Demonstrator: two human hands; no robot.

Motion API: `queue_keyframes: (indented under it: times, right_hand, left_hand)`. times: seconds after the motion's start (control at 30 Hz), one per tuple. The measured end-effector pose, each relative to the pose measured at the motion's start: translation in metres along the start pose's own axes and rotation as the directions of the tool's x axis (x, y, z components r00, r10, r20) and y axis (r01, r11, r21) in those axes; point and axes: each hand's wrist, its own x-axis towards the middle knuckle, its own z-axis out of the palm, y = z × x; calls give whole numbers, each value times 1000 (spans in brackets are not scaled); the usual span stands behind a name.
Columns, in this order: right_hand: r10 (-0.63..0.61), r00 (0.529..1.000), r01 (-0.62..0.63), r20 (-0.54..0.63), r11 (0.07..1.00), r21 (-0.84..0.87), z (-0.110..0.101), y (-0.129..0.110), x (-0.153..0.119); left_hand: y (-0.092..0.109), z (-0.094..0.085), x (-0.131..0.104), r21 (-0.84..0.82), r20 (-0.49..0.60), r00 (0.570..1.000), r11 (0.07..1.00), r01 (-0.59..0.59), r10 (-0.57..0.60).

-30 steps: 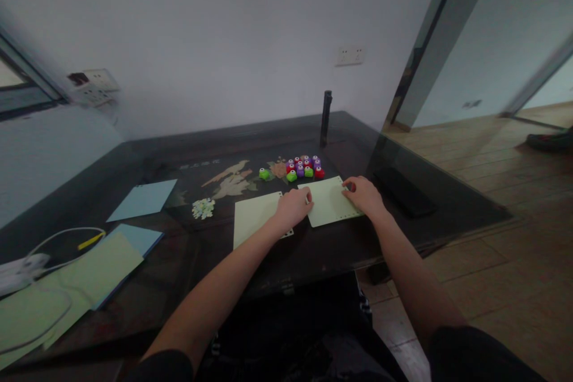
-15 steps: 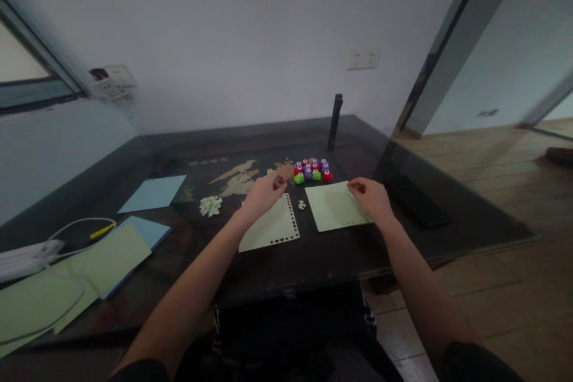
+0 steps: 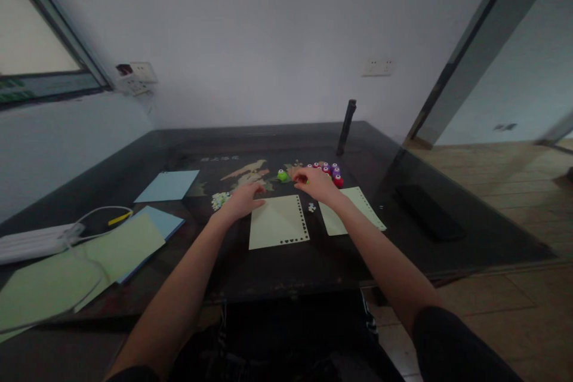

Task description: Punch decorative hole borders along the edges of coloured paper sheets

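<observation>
Right hand [image 3: 312,182], grip unclear, screens some coloured eyed figures [image 3: 335,171]; left hand [image 3: 244,199], fingers parted, is by a pale sheet [image 3: 280,222] and scrap pile [image 3: 219,199]; black post [image 3: 346,127] beyond

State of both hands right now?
Left hand: open, thumb and fingers apart, by a pale sheet's corner; nothing visibly held.
Right hand: fingers curled near a green toy; cannot tell if its grip holds anything.
</observation>
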Motion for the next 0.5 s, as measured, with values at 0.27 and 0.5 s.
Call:
queue_keyframes:
  times: [0.27,0.5]
  right_hand:
    - [-91,985,115,147,980,-164,49,19,-3]
    - [-92,975,119,203,985,-123,55,25,1]
  left_hand:
    - [-6,4,3,-10,91,996,1000,15,-14]
    - [-6,1,3,-89,106,993,994,61,-51]
